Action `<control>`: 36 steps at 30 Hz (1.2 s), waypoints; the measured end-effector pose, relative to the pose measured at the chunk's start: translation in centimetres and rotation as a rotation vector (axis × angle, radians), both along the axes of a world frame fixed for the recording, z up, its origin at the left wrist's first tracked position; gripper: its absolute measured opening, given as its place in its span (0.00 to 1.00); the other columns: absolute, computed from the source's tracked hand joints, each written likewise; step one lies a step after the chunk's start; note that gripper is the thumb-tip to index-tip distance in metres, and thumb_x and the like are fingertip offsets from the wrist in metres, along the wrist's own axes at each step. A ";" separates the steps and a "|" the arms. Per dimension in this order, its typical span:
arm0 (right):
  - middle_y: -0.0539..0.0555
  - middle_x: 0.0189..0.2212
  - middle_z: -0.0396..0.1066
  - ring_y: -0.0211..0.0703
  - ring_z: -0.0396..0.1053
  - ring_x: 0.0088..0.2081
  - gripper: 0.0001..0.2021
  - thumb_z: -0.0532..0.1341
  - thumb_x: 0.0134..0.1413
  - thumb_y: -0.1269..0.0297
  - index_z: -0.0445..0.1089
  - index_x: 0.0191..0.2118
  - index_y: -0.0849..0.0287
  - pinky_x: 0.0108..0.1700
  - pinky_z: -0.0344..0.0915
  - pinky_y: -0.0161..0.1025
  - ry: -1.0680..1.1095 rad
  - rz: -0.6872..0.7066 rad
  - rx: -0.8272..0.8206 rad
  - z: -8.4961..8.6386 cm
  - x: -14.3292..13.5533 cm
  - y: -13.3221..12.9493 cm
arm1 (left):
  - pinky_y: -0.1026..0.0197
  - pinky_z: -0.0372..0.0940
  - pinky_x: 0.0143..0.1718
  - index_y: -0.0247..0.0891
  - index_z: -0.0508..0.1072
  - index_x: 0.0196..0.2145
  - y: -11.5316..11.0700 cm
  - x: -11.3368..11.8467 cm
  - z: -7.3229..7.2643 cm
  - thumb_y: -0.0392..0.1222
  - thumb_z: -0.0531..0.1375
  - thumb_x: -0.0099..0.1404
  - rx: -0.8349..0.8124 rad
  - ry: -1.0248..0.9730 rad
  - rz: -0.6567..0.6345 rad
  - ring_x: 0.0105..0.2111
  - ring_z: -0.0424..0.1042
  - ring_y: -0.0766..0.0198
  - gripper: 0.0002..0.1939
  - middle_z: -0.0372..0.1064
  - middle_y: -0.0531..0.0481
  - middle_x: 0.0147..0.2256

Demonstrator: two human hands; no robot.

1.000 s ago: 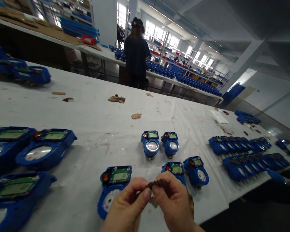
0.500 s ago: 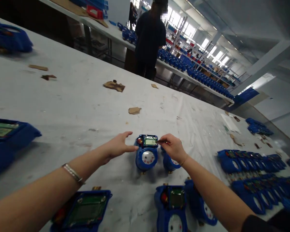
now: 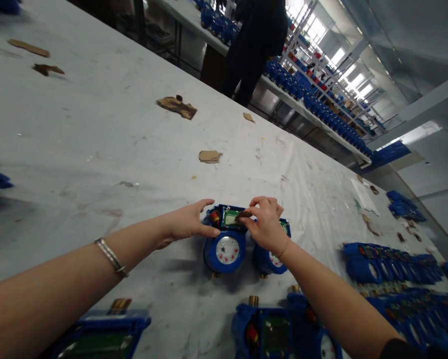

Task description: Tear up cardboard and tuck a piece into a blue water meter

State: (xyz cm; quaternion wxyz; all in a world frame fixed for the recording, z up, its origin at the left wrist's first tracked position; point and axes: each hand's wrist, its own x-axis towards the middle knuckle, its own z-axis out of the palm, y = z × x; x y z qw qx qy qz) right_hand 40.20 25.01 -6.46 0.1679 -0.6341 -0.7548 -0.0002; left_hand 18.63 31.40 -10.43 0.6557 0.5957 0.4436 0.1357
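Blue housing is seen on the water meter (image 3: 225,239) between the hands, with a white round dial, a green display panel and a red part at its upper left corner; brass-coloured fittings are seen at its lower edge. A dark brown small piece (image 3: 244,215) is pinched in the fingers (image 3: 250,219) of the right hand (image 3: 265,228). A silver bracelet (image 3: 110,256) is worn on the left wrist. The worktop (image 3: 96,149) is covered in pale grey-white sheeting, marked with faint stains. Brown cardboard scraps (image 3: 176,106) are scattered on it. The rows of meters (image 3: 391,259) at right are blue. The person (image 3: 259,40) standing beyond is clothed in dark navy.
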 end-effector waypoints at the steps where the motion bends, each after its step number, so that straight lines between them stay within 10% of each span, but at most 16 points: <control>1: 0.51 0.40 0.64 0.49 0.54 0.44 0.03 0.66 0.50 0.64 0.72 0.32 0.53 0.42 0.46 0.48 -0.010 0.008 0.002 -0.1 -0.1 0.0 | 0.53 0.58 0.52 0.37 0.47 0.63 0.0 0.1 -0.1 0.51 0.68 0.42 -0.001 0.001 -0.007 0.56 0.56 0.47 0.55 0.46 0.32 0.59; 36: 0.49 0.39 0.65 0.48 0.55 0.45 0.01 0.62 0.53 0.68 0.69 0.33 0.56 0.45 0.44 0.52 -0.188 0.130 -0.015 -0.1 -1.3 -0.1 | 0.53 0.61 0.49 0.35 0.55 0.58 0.5 0.5 -3.2 0.47 0.69 0.39 0.020 -0.028 0.010 0.51 0.62 0.47 0.50 0.57 0.37 0.52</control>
